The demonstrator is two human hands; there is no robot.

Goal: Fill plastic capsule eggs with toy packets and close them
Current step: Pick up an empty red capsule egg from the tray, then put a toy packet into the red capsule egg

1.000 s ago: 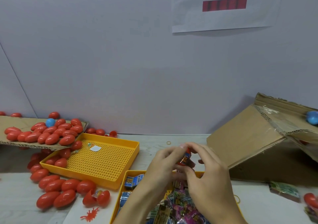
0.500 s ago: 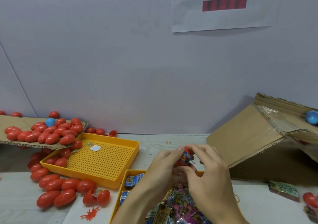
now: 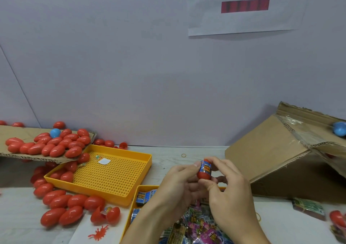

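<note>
Box (image 3: 269,161), cardboard, tipped on its side at right, with a blue egg (image 3: 339,129) on its taped flap. Cardboard sheet (image 3: 11,137) at left carries a heap of red eggs (image 3: 56,146); more lie loose on the table (image 3: 168,159) around the perforated yellow tray (image 3: 114,176). Second yellow tray (image 3: 139,189), nearest the person, holds the packets (image 3: 198,225).

Both hands meet above that tray. Left hand (image 3: 177,183) and right hand (image 3: 228,185) have fingertips curled round one red egg half (image 3: 203,174), with a blue packet (image 3: 206,166) stuffed in and sticking out the top. Egg not closed yet.

Risk: packet stands proud of the rim, so the other half would likely pinch the foil and fail to snap shut. Also a fingertip-only grip, so a hard push could pop the half out.

Writing: wall sign (image 3: 245,5) shows two characters cut off at the top, unreadable, plus a red bar. Packet print too small to read.
</note>
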